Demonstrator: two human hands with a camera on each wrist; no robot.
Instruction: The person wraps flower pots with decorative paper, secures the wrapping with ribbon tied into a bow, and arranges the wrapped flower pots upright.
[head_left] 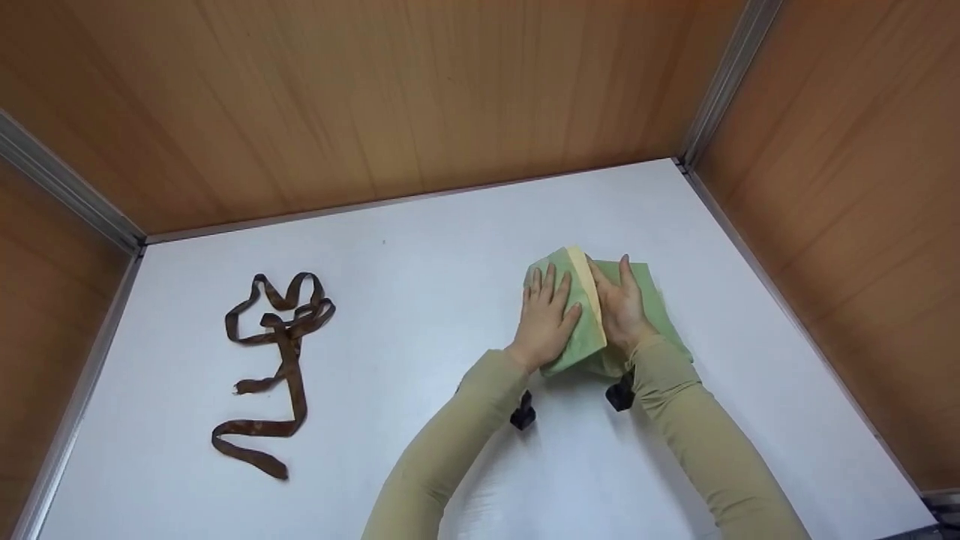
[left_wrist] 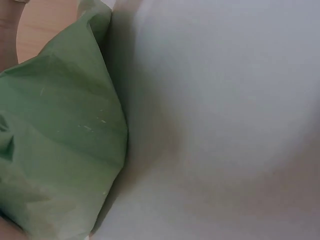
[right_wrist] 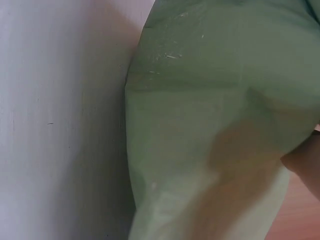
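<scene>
A green sheet [head_left: 581, 337], thin and creased like paper or cloth, stands folded up on the right half of the table, with a pale yellow strip [head_left: 589, 289] along its upper edge. My left hand [head_left: 545, 319] lies with fingers extended against the sheet's left face. On the other side of the strip is my right hand [head_left: 621, 304], thumb raised, its fingertips partly hidden by the fold. Green material [left_wrist: 65, 125] fills the left of the left wrist view. In the right wrist view the sheet [right_wrist: 200, 110] covers most of the picture; what lies inside is hidden.
A long brown ribbon [head_left: 296, 375] lies loosely looped on the left of the white table [head_left: 405, 337]. Wood-grain panels [head_left: 420, 90] wall in the back and sides. A small black piece [head_left: 523, 412] hangs by the left wrist, another [head_left: 621, 392] by the right.
</scene>
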